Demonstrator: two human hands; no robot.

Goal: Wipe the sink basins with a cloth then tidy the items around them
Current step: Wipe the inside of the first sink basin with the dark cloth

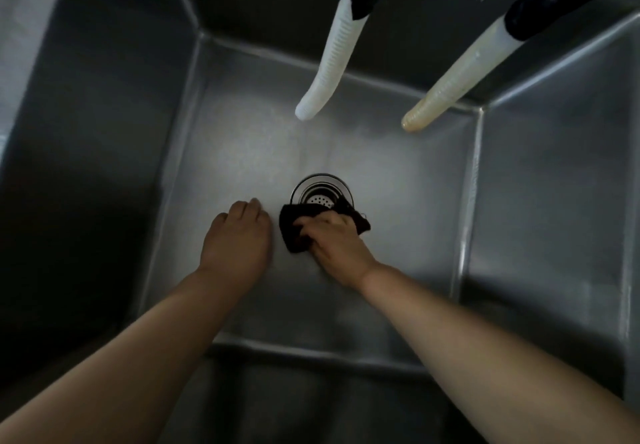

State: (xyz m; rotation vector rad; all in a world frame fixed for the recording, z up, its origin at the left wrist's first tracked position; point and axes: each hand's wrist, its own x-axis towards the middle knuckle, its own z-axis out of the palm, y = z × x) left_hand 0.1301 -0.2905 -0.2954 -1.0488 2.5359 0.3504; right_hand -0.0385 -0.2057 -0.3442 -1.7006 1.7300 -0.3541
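Wiping step in progress: the right hand (334,241) grips the dark cloth (294,232) on the basin (242,138) floor, touching the near edge of the drain (322,195). The left hand (239,235) rests beside it, fingers loosely curled, holding nothing. Next move likely requires sweeping the cloth across the floor toward the walls, under the two hoses (332,59).

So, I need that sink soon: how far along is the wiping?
Nothing looks finished yet. In hand: the right hand grips the dark cloth beside the drain on the basin floor; the left hand rests there too. Left: any other basin, and tidying, neither in view.
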